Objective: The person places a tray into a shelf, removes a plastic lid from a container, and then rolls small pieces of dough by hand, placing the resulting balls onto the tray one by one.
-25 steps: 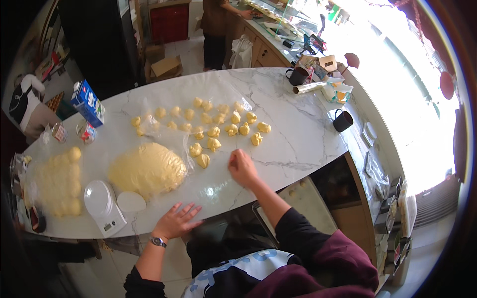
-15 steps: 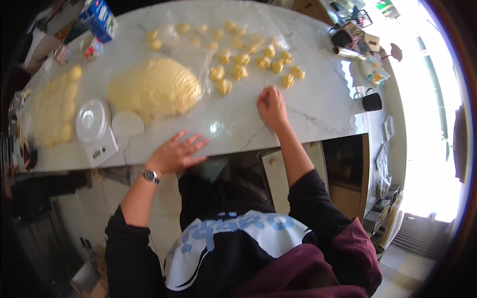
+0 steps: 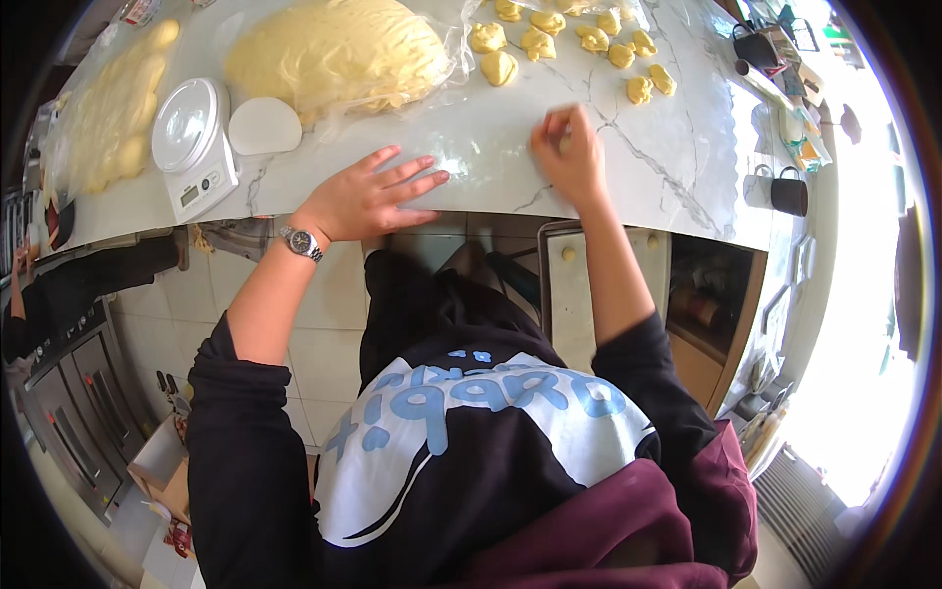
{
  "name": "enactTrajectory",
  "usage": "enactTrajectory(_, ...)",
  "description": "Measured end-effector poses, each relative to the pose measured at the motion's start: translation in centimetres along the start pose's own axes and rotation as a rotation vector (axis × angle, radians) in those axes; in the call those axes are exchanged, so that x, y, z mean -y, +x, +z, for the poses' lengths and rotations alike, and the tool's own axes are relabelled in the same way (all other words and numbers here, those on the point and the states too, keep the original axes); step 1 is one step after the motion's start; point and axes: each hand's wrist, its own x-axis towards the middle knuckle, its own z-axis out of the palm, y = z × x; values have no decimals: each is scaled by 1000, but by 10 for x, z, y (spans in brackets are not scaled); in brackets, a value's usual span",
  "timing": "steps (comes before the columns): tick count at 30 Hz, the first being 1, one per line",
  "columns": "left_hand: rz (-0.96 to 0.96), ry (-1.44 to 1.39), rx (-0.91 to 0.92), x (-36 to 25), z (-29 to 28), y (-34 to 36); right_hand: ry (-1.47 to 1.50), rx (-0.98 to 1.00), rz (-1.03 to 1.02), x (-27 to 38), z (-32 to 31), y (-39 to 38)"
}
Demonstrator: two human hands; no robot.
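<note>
My left hand (image 3: pixel 378 196), with a watch on its wrist, is open with fingers spread over the front edge of the marble-patterned table (image 3: pixel 432 128). Farther right, my right hand (image 3: pixel 574 152) is curled and slightly blurred, close over the tabletop. A small pale bit shows between its fingers; it looks like a piece of dough, mostly hidden by the hand. Beyond that hand lie several loose dough pieces, among them one dough piece (image 3: pixel 499 68) at the near left of the group. A big yellow dough mass (image 3: pixel 339 54) under clear plastic lies beyond my left hand.
Left of the dough mass stand a white kitchen scale (image 3: pixel 192 147) and a white rounded dough scraper (image 3: pixel 265 126). Dough rolls (image 3: pixel 123 113) under plastic film lie at the far left. A black mug (image 3: pixel 788 191) stands at the right. Below the table edge is an open cabinet (image 3: pixel 711 294).
The view has tilted down, so the table's far side has left the picture. My right hand stays curled near the loose dough pieces; my left hand stays spread at the table edge.
</note>
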Motion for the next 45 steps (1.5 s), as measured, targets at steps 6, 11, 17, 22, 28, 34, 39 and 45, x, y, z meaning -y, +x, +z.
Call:
enactTrajectory(6,11,33,-5,-1,-3,0,-126,-68,-56,-46,-49,-6)
enactTrajectory(11,7,0,22,0,-1,1,35,33,36,-9,-11,6)
enactTrajectory(17,2,25,32,-1,-4,2,10,-6,-27,-19,-59,-40)
enactTrajectory(22,6,24,57,1,-9,3,166,-38,142,-26,-66,-10)
enactTrajectory(28,-7,23,40,-1,-7,1,278,101,-34,-11,-30,-12)
enactTrajectory(34,0,20,57,-4,-4,-2,-193,-102,-178,-55,-52,3)
enactTrajectory(39,12,49,62,-1,-9,0,98,-2,-53,-8,-21,-8)
enactTrajectory(45,14,30,106,-1,-8,4,53,-144,-16,-18,-52,-44)
